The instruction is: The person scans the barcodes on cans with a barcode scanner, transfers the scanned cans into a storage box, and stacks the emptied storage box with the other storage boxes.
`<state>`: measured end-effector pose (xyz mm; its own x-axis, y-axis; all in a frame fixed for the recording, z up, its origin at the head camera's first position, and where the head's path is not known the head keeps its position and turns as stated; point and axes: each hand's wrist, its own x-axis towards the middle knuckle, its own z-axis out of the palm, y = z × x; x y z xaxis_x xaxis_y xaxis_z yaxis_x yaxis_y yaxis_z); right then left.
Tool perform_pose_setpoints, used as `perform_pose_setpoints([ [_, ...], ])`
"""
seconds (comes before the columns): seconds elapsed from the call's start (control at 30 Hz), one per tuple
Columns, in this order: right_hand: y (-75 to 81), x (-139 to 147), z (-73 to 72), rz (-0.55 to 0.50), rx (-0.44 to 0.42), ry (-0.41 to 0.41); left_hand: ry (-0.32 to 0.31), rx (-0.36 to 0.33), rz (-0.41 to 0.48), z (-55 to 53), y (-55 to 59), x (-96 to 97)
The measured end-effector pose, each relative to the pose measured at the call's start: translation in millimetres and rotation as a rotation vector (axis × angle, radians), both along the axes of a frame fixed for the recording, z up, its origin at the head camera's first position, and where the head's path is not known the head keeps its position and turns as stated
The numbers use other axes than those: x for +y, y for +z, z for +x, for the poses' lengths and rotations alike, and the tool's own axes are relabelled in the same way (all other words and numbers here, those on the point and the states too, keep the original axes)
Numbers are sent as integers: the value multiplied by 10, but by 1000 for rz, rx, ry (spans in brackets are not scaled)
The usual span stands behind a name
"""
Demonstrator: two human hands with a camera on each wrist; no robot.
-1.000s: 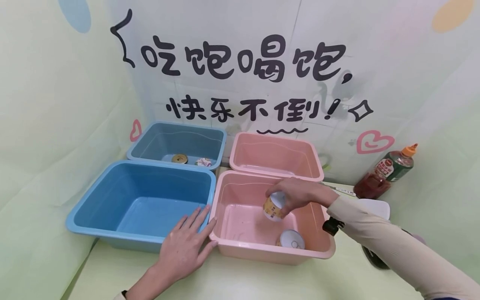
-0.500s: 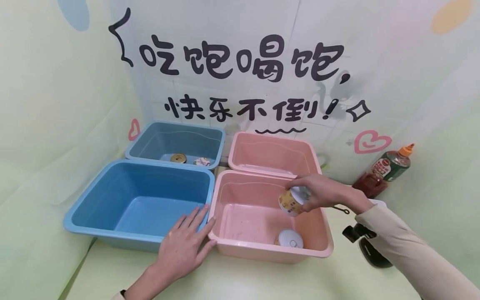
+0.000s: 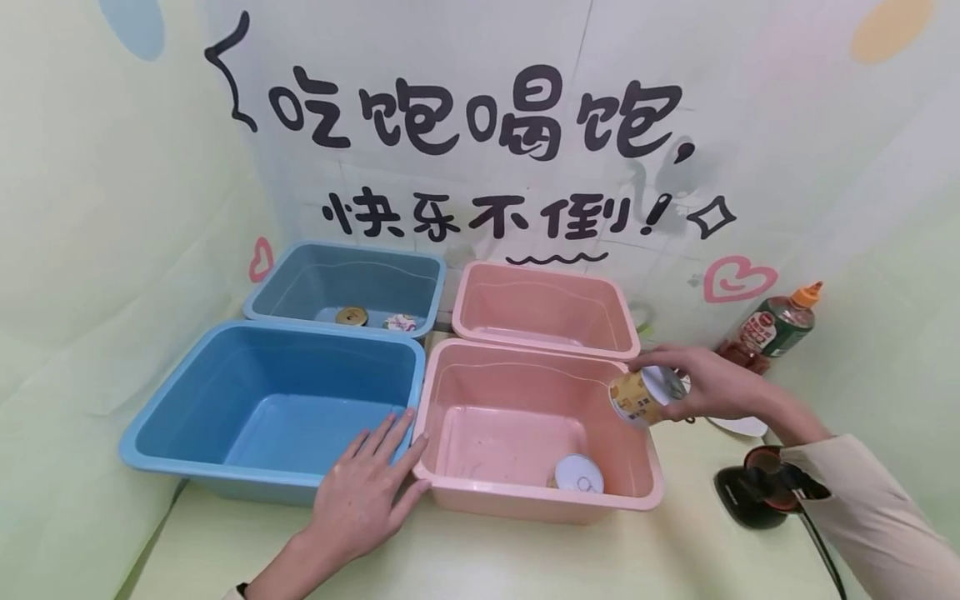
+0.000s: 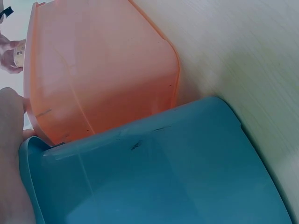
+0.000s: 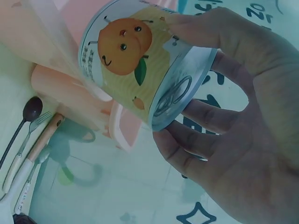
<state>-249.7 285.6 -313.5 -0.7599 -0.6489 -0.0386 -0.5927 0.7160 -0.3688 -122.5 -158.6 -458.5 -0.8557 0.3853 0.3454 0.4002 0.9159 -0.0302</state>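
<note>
My right hand (image 3: 708, 382) grips a yellow-labelled tin can (image 3: 636, 395) by its pull-ring end, tilted above the right rim of the front pink basin (image 3: 510, 442). In the right wrist view the can (image 5: 124, 70) shows an orange fruit face, with thumb and fingers around it. Another can (image 3: 577, 474) stands in the front pink basin near its right front corner, ring end up. My left hand (image 3: 362, 487) rests with fingers spread on the adjoining rims of the front blue basin (image 3: 300, 433) and the front pink basin.
Behind stand a blue basin (image 3: 345, 287) with two small tins and a pink basin (image 3: 543, 308). At right are a red sauce bottle (image 3: 772, 329) with an orange cap and a black device (image 3: 750, 497) with a cable. Spoons and a fork (image 5: 29, 135) lie beside the pink basins.
My right hand has carried the can from inside the front pink basin rightward to over its right rim. My left hand has stayed on the rims.
</note>
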Motion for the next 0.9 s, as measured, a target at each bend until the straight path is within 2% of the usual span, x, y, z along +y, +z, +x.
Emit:
perform_pose_setpoints([
  [0.1, 67, 75, 38, -2, 31, -13, -2, 11, 7, -4, 4, -5],
  [0.27, 184, 225, 140, 13, 51, -102, -12, 15, 9, -19, -8, -1],
  [0.47, 217, 474, 264, 48, 111, -163, -20, 38, 11, -18, -23, -2],
  [0.53, 191, 555, 303, 62, 129, -167, -17, 36, 9, -18, -22, -2],
  [0.73, 11, 748, 404, 94, 186, -183, 2, -33, -3, 13, -17, 20],
  [0.9, -175, 871, 466, 101, 138, -255, -1, -7, 23, -5, -12, 19],
])
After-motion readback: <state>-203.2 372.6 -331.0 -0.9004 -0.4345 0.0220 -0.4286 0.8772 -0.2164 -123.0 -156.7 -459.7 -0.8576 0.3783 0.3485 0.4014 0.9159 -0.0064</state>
